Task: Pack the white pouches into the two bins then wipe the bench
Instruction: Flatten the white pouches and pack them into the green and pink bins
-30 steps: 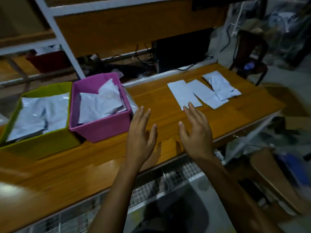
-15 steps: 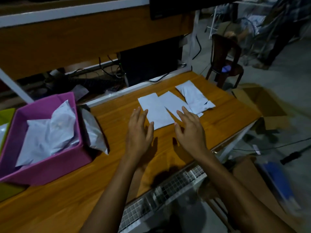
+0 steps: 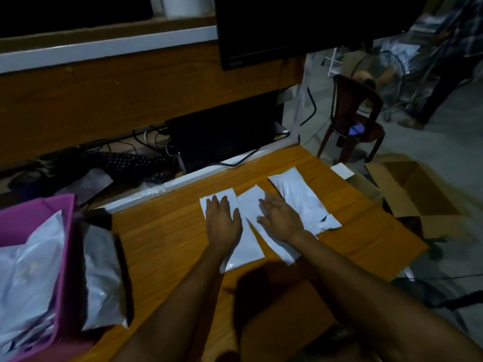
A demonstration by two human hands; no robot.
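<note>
Three white pouches lie side by side on the wooden bench [image 3: 162,239]. My left hand [image 3: 222,220] rests flat, fingers apart, on the left pouch [image 3: 248,250]. On the middle pouch [image 3: 251,205] my right hand [image 3: 281,220] lies flat with spread fingers. The right pouch [image 3: 303,197] is untouched, just beyond my right hand. A pink bin [image 3: 65,257] at the far left holds several white pouches [image 3: 28,273]. One more pouch [image 3: 102,280] leans against the bin's right outer wall. The second bin is out of view.
A dark monitor [image 3: 287,30] hangs above the bench's back. A keyboard [image 3: 128,163] and cables lie behind the bench. An open cardboard box [image 3: 413,186] sits on the floor at right, a dark chair [image 3: 352,118] beyond it. A person's legs [image 3: 439,92] stand at far right.
Both hands have moved forward across the bench and now lie flat on the left and middle pouches. My view has shifted right, so the green bin has left the frame.
</note>
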